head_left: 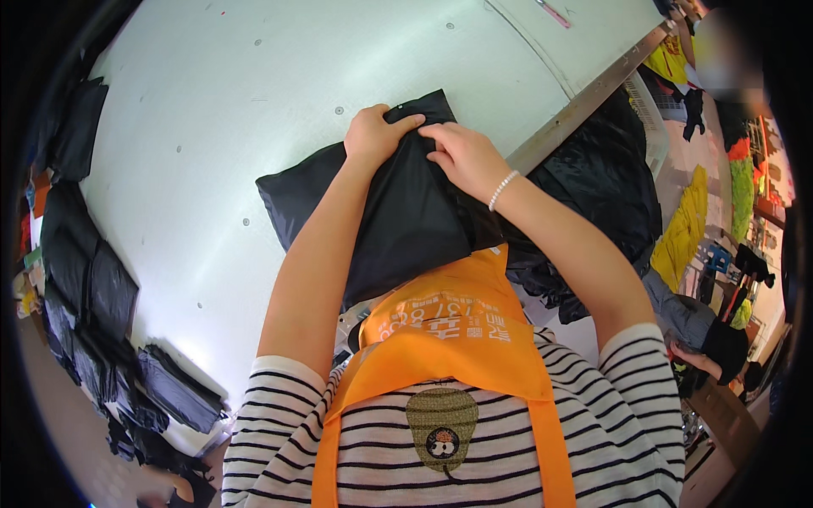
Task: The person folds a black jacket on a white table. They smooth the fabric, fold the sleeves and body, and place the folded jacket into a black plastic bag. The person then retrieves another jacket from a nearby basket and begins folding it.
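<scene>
A folded, slightly glossy black garment or cover (pixel 411 224) lies on the pale table in front of me; its exact kind I cannot tell. My left hand (pixel 374 138) grips its far edge, thumb stretched to the right and fingertips hidden in the cloth. Close beside the thumb, my right hand (pixel 466 158) pinches the same edge with curled fingers. A corner of the black cloth sticks up beyond both hands. The near side of the cloth reaches my orange apron (pixel 449 309).
Flat black bundles (pixel 89 271) line the table's left side. A heap of black fabric (pixel 589 186) sits beyond the table's metal edge (pixel 584 106) at right, near a white crate (pixel 648 127). A pink pen-like tool (pixel 555 13) lies far off. Yellow cloth (pixel 682 229) and other people are at right.
</scene>
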Available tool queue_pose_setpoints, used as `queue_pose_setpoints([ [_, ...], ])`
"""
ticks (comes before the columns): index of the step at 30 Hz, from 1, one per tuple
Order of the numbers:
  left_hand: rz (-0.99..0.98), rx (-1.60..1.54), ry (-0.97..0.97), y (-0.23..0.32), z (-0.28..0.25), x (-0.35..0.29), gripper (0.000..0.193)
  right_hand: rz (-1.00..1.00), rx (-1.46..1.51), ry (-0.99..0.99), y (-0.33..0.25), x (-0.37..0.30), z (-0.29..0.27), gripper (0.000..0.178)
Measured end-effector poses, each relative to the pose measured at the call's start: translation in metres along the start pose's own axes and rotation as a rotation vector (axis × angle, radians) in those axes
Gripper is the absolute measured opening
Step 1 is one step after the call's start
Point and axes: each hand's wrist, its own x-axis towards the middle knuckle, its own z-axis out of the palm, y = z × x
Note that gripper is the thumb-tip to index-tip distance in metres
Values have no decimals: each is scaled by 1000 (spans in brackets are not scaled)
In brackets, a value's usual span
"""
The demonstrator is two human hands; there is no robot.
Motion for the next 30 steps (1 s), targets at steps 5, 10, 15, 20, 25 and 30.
queue_pose_setpoints([
  [5,-1,4,9,1,0,-1,54,-44,-55,-115,12,18,-2,13],
  [10,-33,30,-35,3,-3,-1,57,-136,-95,-155,19,30,-4,9],
  [15,-23,73,-30,2,-2,1,58,-342,-302,-433,-2,12,-35,6],
  [20,26,32,24,-3,0,0,57,-480,-474,-552,-30,-81,-34,8],
  [25,67,33,77,4,-3,-7,56,-278,-575,-334,-33,-151,8,13],
  [30,576,114,550,84,-48,-112,39,635,703,-252,14,-153,-21,42],
])
